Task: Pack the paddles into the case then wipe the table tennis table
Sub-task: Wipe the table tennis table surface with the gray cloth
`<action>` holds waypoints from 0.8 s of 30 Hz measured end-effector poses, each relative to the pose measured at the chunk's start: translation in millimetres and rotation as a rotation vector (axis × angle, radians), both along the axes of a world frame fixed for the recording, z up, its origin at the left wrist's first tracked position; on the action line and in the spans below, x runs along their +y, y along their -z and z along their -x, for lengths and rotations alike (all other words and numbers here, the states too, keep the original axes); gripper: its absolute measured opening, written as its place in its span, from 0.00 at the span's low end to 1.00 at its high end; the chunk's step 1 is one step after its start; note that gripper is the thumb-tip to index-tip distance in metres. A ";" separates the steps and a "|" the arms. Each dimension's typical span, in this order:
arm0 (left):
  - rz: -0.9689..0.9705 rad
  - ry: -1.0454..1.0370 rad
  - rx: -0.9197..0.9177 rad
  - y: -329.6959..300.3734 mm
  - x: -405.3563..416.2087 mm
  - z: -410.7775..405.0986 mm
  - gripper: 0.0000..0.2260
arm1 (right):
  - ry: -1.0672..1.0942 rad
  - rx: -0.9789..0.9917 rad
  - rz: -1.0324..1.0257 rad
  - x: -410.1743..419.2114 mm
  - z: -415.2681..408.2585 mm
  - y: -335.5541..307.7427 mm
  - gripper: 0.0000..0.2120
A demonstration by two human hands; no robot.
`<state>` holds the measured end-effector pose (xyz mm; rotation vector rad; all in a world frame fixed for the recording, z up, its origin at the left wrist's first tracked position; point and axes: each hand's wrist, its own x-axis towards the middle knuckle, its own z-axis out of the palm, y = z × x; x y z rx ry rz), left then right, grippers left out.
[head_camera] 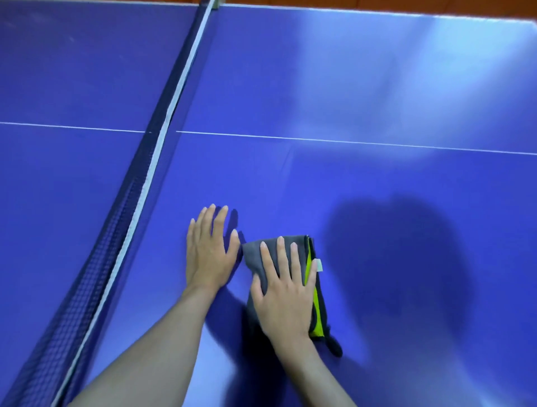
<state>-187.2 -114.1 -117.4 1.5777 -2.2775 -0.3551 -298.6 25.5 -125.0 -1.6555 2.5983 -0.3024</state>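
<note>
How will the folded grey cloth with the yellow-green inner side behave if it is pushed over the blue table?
The folded grey cloth looks soft and floppy, so it may bunch unless the flat right hand presses it. It probably slides easily, since the blue table looks smooth and glossy.

A dark mesh net [116, 238] with a white band along its top edge runs from the lower left corner up to the top middle of the view. At its far end a small grey net post [215, 3] shows at the upper edge. Beyond the far side, a strip of reddish-brown floor [377, 4] is visible along the top.
</note>
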 end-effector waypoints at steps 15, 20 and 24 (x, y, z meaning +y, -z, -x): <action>0.017 -0.036 -0.096 10.0 -19.0 -35.3 0.26 | 0.083 -0.031 0.005 -210.8 107.1 5.3 0.29; 0.029 -0.033 -0.127 13.0 -20.0 -36.8 0.27 | 0.093 -0.085 -0.027 -268.7 140.1 -1.0 0.29; 0.027 -0.022 -0.152 13.1 -19.9 -36.6 0.26 | 0.078 -0.093 -0.037 -281.8 147.8 -2.7 0.29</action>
